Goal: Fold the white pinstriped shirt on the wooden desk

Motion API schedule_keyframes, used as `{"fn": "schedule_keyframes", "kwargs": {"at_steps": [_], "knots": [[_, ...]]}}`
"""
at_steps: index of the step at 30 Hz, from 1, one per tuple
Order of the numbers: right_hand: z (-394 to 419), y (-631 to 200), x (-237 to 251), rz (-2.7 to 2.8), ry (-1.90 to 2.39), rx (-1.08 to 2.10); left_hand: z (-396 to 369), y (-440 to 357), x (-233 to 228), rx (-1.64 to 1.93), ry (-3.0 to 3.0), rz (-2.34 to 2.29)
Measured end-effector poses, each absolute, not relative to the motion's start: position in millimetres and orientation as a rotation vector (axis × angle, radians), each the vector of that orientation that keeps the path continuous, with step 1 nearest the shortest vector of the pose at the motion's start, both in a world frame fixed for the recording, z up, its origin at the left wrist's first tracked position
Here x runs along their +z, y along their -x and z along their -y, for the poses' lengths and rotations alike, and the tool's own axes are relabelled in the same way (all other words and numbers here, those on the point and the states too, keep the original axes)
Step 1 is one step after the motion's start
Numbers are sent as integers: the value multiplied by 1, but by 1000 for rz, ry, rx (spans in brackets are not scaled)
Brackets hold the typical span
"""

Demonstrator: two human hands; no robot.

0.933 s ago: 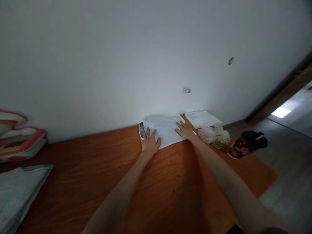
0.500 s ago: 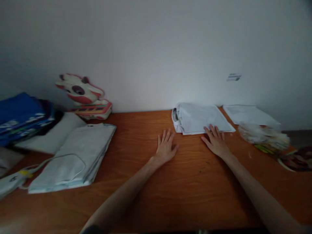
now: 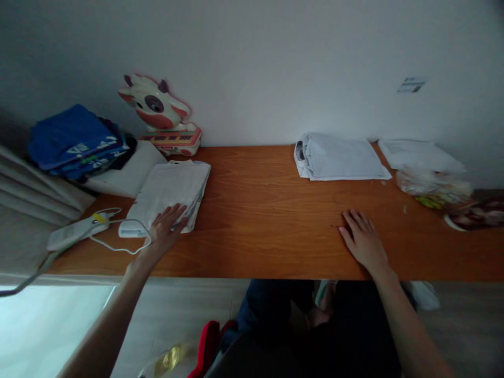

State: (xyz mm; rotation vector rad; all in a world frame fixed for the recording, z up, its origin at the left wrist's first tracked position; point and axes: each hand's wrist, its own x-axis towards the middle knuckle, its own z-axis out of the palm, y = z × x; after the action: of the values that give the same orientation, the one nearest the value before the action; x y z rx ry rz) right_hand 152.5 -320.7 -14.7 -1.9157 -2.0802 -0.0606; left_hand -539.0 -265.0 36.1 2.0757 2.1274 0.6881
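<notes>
My left hand lies open on the near right part of a folded white cloth, fingers stretched out. A white cable loops beside that wrist and runs to a white power strip at the left. My right hand rests flat on the wooden table, holding nothing. Beyond it, near the wall, sits a folded white bundle, apart from the fingers.
A cow-shaped toy keyboard stands against the wall. Folded blue clothes are piled at the left by a curtain. At the right are a flat white sheet, a clear plastic bag and a dark patterned object.
My left hand has moved left from the bare tabletop onto the folded cloth. My right hand has drawn back from the white bundle toward the near edge. The view has tilted down.
</notes>
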Motion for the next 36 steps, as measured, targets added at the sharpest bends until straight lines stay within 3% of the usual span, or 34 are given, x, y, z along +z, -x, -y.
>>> {"fn": "schedule_keyframes", "kwargs": {"at_steps": [6, 11, 15, 17, 27, 36], "knots": [[322, -150, -6, 2065, 1930, -50, 242, 514, 78, 975, -1876, -2250], [323, -150, -5, 2048, 1940, -27, 259, 409, 120, 1198, -2167, -1915], [324, -148, -4, 2039, 1917, -16, 296, 312, 118, 793, -2411, -1262], [325, -148, -2, 2036, 1899, -11, 308, 286, 106, 605, -2400, -1144], [356, -101, 17, 1839, 1694, 228, 306, 346, 15, 703, -2106, -1958], [322, 30, 22, 1783, 1570, 513, 281, 334, 37, 994, -1889, -1730]]}}
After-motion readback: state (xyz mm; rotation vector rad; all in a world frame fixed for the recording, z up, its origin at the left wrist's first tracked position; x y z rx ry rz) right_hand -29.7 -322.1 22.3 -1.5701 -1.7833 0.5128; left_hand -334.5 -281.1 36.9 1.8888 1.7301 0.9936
